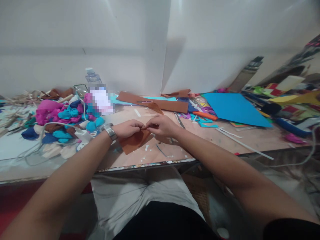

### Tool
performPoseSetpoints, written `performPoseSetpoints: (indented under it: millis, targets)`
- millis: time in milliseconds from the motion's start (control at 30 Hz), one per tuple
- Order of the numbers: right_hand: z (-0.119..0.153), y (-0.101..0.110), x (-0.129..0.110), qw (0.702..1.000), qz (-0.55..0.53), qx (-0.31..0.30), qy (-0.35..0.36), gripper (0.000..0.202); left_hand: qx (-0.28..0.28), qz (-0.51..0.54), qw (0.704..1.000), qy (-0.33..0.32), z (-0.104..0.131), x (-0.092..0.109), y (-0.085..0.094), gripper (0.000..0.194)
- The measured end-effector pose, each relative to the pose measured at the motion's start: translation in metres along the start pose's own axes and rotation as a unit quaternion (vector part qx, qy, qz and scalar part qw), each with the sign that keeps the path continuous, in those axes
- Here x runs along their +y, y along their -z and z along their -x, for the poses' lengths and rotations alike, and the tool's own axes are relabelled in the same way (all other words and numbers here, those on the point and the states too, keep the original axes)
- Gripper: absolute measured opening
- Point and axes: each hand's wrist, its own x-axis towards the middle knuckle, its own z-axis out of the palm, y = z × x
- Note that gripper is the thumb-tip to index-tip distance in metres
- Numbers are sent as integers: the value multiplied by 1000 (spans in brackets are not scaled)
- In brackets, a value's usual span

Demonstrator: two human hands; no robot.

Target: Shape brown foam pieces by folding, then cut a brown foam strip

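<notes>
Both my hands pinch the far edge of a brown sheet (133, 141), which looks like felt or craft foam, near the front of the table. My left hand (128, 129), with a metal watch on its wrist, is closed on the left part of that edge. Close beside it, my right hand (161, 126) grips the same edge with thumb and fingers, and the edge seems folded or rolled there. More brown strips (172, 106) lie just beyond my hands, with a small slim tool (145, 101) on top.
Pink and blue crumpled pieces (50, 111) and a white charger with cable (83, 135) crowd the left, near a plastic bottle (92, 76). An orange-handled cutter (205, 115), a blue sheet (235, 108) and a long white strip (246, 145) lie to the right.
</notes>
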Motion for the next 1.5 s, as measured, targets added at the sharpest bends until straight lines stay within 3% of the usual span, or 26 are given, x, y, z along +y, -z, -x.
performPoseSetpoints:
  millis: [100, 233, 400, 600, 733, 1000, 1300, 1500]
  targets:
    - [0, -1, 2, 1000, 5, 5, 24, 14, -10, 23, 1000, 8, 0, -1, 0, 33]
    - [0, -2, 1, 999, 17, 6, 30, 13, -11, 43, 999, 14, 0, -2, -1, 26]
    - [0, -1, 0, 999, 32, -5, 23, 11, 0, 63, 998, 25, -2, -3, -5, 42]
    - [-1, -1, 1, 999, 25, -2, 23, 10, -1, 60, 998, 25, -1, -4, -4, 45]
    - [0, 0, -1, 1000, 8, 5, -26, 10, -10, 34, 999, -14, -1, -2, -3, 43]
    - [1, 0, -1, 995, -32, -1, -93, 15, 42, -31, 998, -27, 0, -2, -1, 43]
    - [0, -3, -3, 999, 18, -4, -42, 13, 61, -94, 993, -37, 0, 2, -8, 44]
    - [-1, -1, -2, 999, 15, 10, -48, 9, 77, -147, 986, -29, 0, 3, -2, 31]
